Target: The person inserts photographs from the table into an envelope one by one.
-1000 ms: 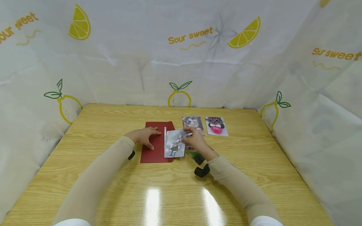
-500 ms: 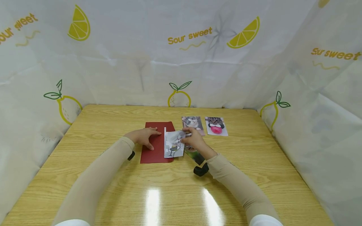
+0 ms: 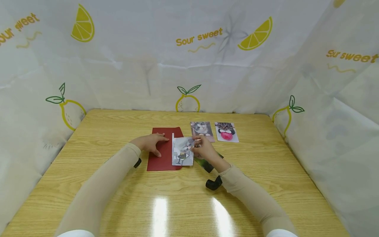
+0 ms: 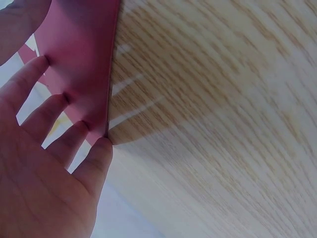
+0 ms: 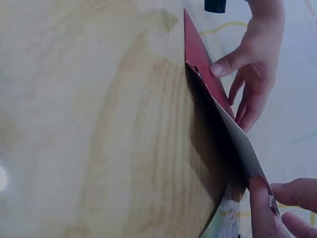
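On the wooden table lies a flat red folder (image 3: 162,161), its exact kind hard to tell. My left hand (image 3: 150,144) rests on it, fingers spread; the left wrist view shows the fingertips (image 4: 83,126) touching the red surface. Over the folder's right part is a photo card (image 3: 182,156) with a grey animal and a glass printed on it. My right hand (image 3: 205,149) pinches that card by its right edge, thumb below and fingers above in the right wrist view. A narrow white strip (image 3: 173,135) sticks up at the card's left edge. Whether the card sits in a pocket I cannot tell.
Two cat picture cards lie behind my right hand, a grey one (image 3: 201,126) and one with a pink ball (image 3: 226,133). Another card with green (image 3: 205,164) lies partly under that hand. A white printed cloth (image 3: 133,79) hangs behind the table (image 3: 124,204).
The right hand and the card's right edge shift slightly left, then back right, and the card lies straighter now. My left hand and the folder stay put.
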`<state>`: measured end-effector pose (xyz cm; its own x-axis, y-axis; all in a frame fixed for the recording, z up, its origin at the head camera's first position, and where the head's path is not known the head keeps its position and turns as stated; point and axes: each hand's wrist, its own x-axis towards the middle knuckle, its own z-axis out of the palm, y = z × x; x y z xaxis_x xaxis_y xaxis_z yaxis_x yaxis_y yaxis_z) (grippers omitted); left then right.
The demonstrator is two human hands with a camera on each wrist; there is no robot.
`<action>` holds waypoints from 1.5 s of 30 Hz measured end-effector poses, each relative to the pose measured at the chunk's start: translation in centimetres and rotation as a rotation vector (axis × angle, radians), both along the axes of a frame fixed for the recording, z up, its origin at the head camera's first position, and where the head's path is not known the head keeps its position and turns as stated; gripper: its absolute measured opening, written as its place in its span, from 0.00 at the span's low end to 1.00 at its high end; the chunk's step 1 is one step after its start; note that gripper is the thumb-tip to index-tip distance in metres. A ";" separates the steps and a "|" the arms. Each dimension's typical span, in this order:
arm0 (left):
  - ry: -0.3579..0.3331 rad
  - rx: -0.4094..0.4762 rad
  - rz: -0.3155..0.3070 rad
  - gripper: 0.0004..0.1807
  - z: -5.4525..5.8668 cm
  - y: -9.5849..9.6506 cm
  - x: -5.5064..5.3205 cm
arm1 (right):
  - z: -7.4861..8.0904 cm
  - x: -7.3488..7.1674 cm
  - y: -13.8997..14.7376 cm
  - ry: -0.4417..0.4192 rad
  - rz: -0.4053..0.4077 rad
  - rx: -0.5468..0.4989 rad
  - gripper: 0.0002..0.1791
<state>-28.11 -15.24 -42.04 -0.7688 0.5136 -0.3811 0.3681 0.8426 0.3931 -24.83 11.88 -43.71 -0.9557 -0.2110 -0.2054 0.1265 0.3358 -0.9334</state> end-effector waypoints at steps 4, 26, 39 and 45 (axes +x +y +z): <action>0.003 -0.003 -0.003 0.43 0.0 -0.1 0.0 | 0.0 0.4 0.0 -0.003 -0.026 -0.020 0.28; 0.000 0.000 -0.010 0.43 0.1 -0.2 0.0 | 1.2 -0.3 -0.2 -0.065 0.024 0.048 0.25; 0.004 -0.013 -0.013 0.44 -0.2 -0.1 -0.3 | 1.1 -0.6 -0.6 -0.110 0.026 0.023 0.26; 0.000 -0.013 -0.005 0.44 -0.1 0.0 -0.2 | 1.1 -0.8 -0.8 -0.042 0.045 0.050 0.27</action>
